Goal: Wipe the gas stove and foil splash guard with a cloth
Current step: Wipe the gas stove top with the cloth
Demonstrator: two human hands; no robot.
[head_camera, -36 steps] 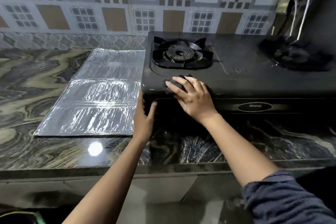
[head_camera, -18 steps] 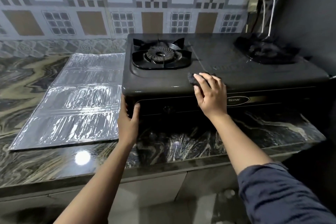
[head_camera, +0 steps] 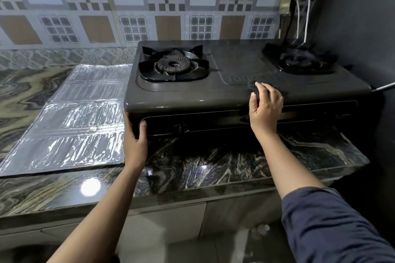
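Plainly the stove-top wipe is the step in hand. The right hand lies over a dark cloth, fingers curved down on the wad and thumb at its side, pressing it onto the top of the stove near the front edge, between the left burner and the right burner. The left hand grips the stove's front left corner, thumb on the front panel and fingers round the side, seemingly to steady it. The foil splash guard lies flat on the counter just left of the stove, touching or nearly touching its side, and looks not yet reached. The next move probably calls for firm strokes across the rest of the top and around the burner grates, with the bracing hand holding the stove in place.
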